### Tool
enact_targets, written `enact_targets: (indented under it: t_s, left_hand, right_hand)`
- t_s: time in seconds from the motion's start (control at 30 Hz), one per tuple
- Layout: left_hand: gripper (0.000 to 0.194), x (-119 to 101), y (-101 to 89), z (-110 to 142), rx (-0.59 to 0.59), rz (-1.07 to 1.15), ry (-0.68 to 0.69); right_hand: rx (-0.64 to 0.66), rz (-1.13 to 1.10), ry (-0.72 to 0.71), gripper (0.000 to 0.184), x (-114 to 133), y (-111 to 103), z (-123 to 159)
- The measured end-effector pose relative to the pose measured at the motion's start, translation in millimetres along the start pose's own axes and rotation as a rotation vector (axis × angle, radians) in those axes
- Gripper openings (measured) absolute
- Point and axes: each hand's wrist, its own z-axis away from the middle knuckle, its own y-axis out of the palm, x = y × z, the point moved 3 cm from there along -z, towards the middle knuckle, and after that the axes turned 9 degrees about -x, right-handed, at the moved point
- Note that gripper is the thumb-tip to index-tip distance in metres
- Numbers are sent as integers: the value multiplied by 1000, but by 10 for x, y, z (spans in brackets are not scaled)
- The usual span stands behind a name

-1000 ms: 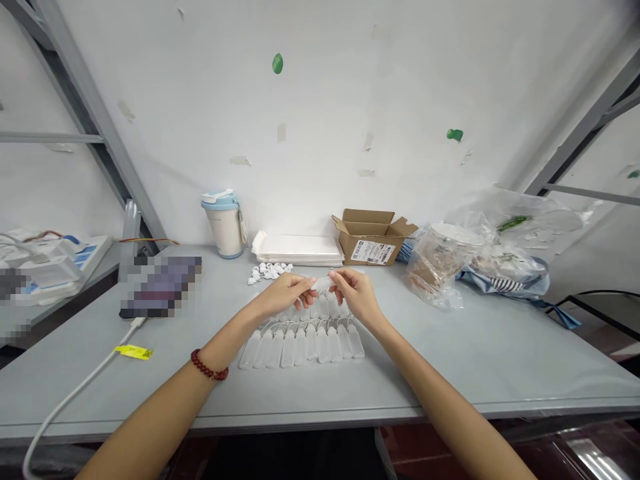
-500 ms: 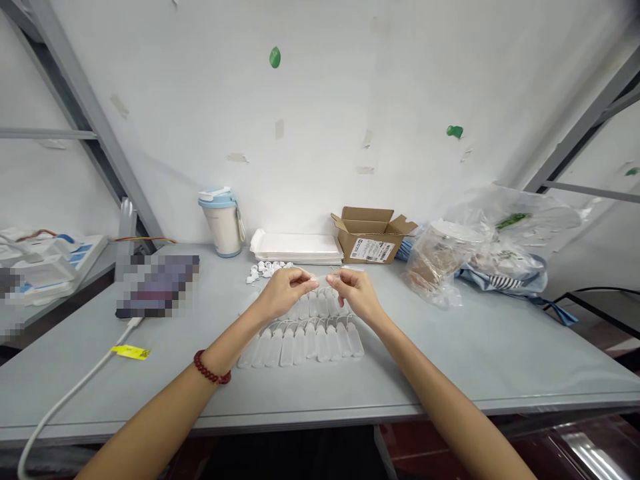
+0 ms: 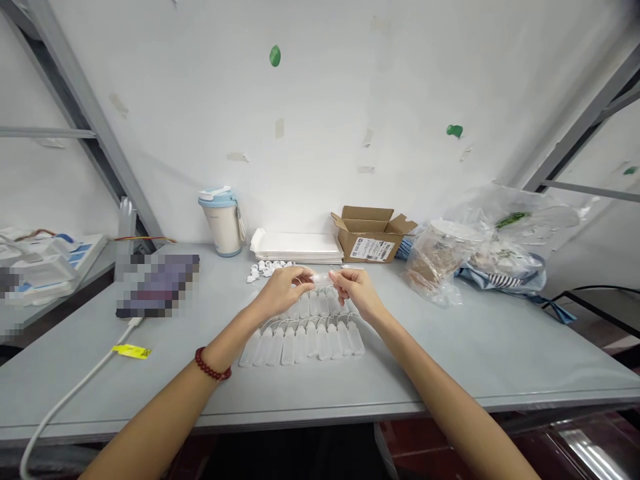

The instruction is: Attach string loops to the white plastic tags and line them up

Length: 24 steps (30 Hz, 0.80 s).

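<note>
A small translucent plastic tube [image 3: 321,281] is held level between my two hands above the table. Its left end is pinched by the thumb and fingers of my left hand [image 3: 286,289]. My right hand [image 3: 356,289] is closed at the other end, where a small tip shows above the fingertips. Below the hands, similar flat translucent tubes [image 3: 289,346] with thin white cords lie side by side in a front row. A second row of tubes [image 3: 314,306] lies behind them, partly covered by my hands. Small white caps [image 3: 265,269] are heaped just beyond my left hand.
Along the wall stand a blue-lidded cup [image 3: 222,223], a stack of white trays [image 3: 300,246] and an open cardboard box [image 3: 371,237]. Plastic bags [image 3: 435,263] lie at the right. A blurred-out device [image 3: 160,287] with a white cable [image 3: 75,392] lies at the left.
My fingertips have drawn slightly apart, and more of the translucent tube shows between them. The rows on the table have kept their arrangement.
</note>
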Motion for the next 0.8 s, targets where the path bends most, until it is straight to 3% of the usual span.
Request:
enact_targets:
  t_s: [0.2, 0.3, 0.4, 0.5, 0.63, 0.8]
  left_hand:
    - [23, 425, -396, -161, -161, -261, -134]
    - [23, 659, -626, -187, -245, -492, -191]
    - [21, 813, -754, -188, -247, -540, -281]
    - [18, 849, -742, -191, -221, -451, -299]
    - [24, 790, -562, -192, -141, -341, -223]
    - [31, 708, -372, -158, -28, -364, -159]
  right_hand:
    - [-278, 55, -80, 42, -31, -319, -198]
    - [-323, 140, -49, 41, -102, -478, -304]
    - [-334, 326, -49, 35, -181, -589, -378]
    - [-323, 463, -34, 25, -244, -646, -416]
    - [-270, 529, 19, 16, -284, -682, -436]
    - [-275, 525, 48, 16, -298, -729, -459]
